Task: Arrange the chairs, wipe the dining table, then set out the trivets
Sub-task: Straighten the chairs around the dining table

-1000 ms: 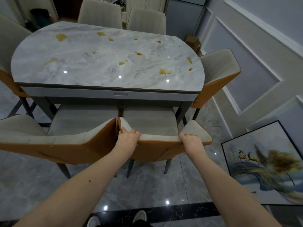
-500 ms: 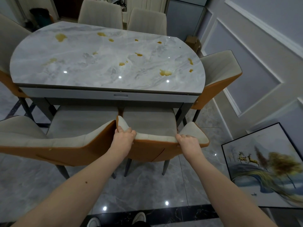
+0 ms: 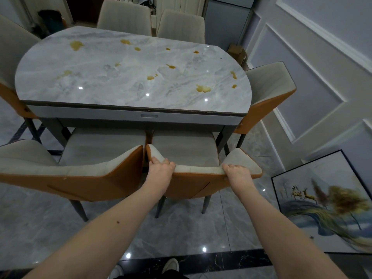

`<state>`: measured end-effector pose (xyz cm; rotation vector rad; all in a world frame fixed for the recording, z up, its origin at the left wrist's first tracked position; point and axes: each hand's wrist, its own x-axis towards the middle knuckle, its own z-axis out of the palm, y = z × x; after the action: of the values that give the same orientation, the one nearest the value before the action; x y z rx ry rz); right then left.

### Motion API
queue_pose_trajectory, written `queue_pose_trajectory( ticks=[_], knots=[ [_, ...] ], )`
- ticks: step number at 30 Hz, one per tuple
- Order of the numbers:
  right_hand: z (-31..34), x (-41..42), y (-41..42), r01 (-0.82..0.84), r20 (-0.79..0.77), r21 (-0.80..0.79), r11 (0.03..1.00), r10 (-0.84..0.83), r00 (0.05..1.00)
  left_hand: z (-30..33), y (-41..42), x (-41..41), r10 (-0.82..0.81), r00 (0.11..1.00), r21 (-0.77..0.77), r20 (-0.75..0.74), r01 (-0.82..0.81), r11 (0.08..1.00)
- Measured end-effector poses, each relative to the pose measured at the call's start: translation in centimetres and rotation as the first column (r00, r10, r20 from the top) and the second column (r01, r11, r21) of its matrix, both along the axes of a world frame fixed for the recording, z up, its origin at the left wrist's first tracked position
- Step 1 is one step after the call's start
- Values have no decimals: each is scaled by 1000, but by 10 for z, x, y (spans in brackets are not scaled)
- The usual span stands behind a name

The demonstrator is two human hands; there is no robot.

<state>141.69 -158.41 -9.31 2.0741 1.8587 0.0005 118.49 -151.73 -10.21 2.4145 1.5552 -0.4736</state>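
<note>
1. Both hands grip the top edge of the nearest chair (image 3: 184, 150)'s backrest: the left hand (image 3: 161, 170) is curled over its left corner, the right hand (image 3: 237, 174) is closed over the rim toward the right corner. The fingers wrap the padded edge, thumbs behind.
2. That chair's seat is tucked part way under the table's near edge, just beside a second chair (image 3: 80, 158) on its left, whose seat also sits under the edge. The two backrests nearly touch.
3. Judged from this, the task is in its first stage: the chairs are being lined up, and this one looks close to home.
4. The dining table (image 3: 128, 109) is not yet wiped. Its pale marbled top carries many yellow-brown spills (image 3: 203, 89), scattered from the far left to the right end.
5. No cloth and no trivets are in view, so wiping and setting out both remain.
6. More chairs stand round the table: one at the right end (image 3: 267, 85), two at the far side (image 3: 124, 17), and part of one on the left.
7. The floor (image 3: 181, 228) is glossy grey tile with a dark border strip. A framed picture (image 3: 326, 206) leans against the panelled wall (image 3: 322, 63) on the right, and a small cardboard box (image 3: 237, 51) sits near the far corner.
</note>
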Motion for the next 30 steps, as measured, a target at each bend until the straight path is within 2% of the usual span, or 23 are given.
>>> queue_pose_trajectory(
  ticks=[7, 13, 18, 21, 24, 27, 30],
  knots=[
    [-1, -10, 4, 74, 39, -22, 997, -74, 997, 0, -1, -5, -12, 999, -6, 37, 12, 1000],
    [1, -44, 1, 169, 54, 8, 986, -170, 984, 1, -3, -28, -42, 980, 53, 194, 32, 998],
    [13, -123, 15, 94, -79, 19, 995, -92, 993, 11, 4, -83, -96, 950, 88, 298, 72, 993],
    [22, -185, 27, 40, -236, 72, 997, -22, 972, 22, 9, -136, -78, 939, 99, 336, 47, 994],
    [30, -254, 35, 41, -413, 167, 985, 32, 910, 28, 15, -209, -28, 919, 88, 393, -8, 996],
    [34, -320, 42, -39, -503, 158, 987, 114, 857, 28, 23, -278, -5, 932, 72, 362, -23, 997],
    [28, -369, 47, -119, -492, 143, 983, 175, 853, 22, 34, -334, 35, 964, 29, 263, -45, 999]
  ],
)
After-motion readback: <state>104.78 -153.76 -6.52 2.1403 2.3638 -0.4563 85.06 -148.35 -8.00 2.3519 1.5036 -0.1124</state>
